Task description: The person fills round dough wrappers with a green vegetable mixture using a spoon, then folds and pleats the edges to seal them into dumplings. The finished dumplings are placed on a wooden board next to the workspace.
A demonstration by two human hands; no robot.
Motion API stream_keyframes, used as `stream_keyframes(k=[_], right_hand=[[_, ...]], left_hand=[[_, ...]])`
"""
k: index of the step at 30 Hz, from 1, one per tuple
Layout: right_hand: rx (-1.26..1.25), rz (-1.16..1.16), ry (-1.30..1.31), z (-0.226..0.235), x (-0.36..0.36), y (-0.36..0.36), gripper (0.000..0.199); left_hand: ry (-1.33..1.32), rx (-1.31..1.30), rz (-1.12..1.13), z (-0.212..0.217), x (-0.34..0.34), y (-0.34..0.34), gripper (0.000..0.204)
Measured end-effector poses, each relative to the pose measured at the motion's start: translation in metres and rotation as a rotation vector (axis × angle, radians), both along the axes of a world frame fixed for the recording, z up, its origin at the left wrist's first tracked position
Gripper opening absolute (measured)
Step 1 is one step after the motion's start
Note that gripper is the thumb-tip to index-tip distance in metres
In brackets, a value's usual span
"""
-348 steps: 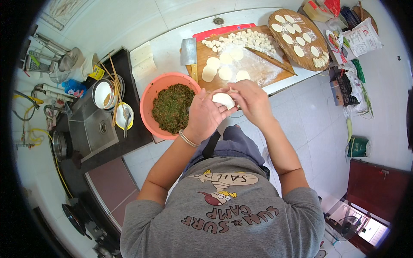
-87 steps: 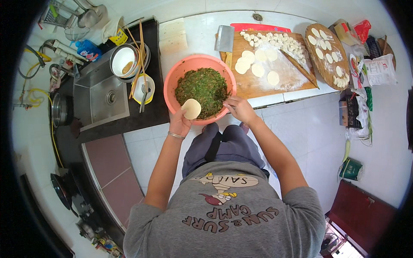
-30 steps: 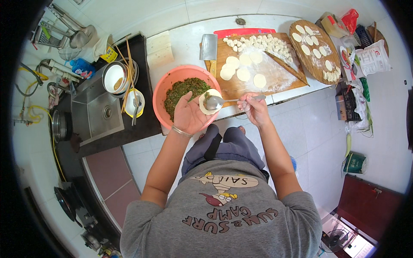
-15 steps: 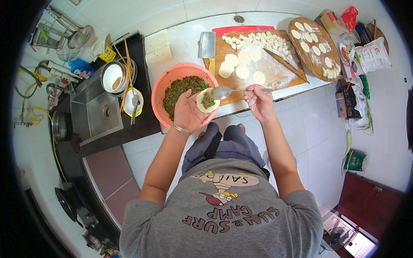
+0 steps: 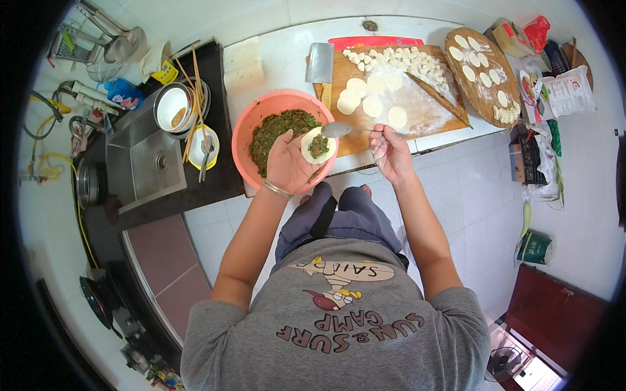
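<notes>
My left hand [image 5: 289,164] is held palm-up over the edge of an orange bowl [image 5: 248,130] of chopped green filling [image 5: 277,128]. A round white dough wrapper [image 5: 317,145] lies on its fingers, with a dab of filling in the middle. My right hand [image 5: 390,151] grips a metal spoon [image 5: 339,130] by the handle; the spoon's bowl hovers just above the wrapper. Beyond them a wooden board [image 5: 417,111] carries several flat dough rounds and small dough pieces.
A cleaver [image 5: 320,62] rests on the board's left end. A round wooden tray [image 5: 481,77] with shaped dumplings sits at the right. To the left are a steel sink [image 5: 147,156], a metal bowl with chopsticks [image 5: 175,107] and a small dish [image 5: 203,146]. Bags and packets crowd the right edge.
The spoon has lifted off the wrapper and sits a little higher and to the right, leaving filling on the dough. Before that, my right hand scooped filling from the bowl.
</notes>
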State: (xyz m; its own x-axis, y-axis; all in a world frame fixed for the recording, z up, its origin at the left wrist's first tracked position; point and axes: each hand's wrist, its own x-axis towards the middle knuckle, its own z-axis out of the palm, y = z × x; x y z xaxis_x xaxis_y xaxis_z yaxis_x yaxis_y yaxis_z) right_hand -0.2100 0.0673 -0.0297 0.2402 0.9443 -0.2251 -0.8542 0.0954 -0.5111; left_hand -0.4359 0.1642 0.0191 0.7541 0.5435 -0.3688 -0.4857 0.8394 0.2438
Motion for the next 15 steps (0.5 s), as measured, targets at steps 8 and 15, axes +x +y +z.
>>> stream_keyframes(k=[8, 15], right_hand=[[-0.206, 0.104, -0.831, -0.030, -0.023, 0.018, 0.022], [0.117, 0.242, -1.670, -0.047, -0.061, 0.014, 0.020]], left_hand=[[0.229, -0.020, 0.141, -0.053, -0.061, 0.010, 0.052], [0.287, -0.070, 0.183, -0.066, -0.077, 0.000, 0.051]])
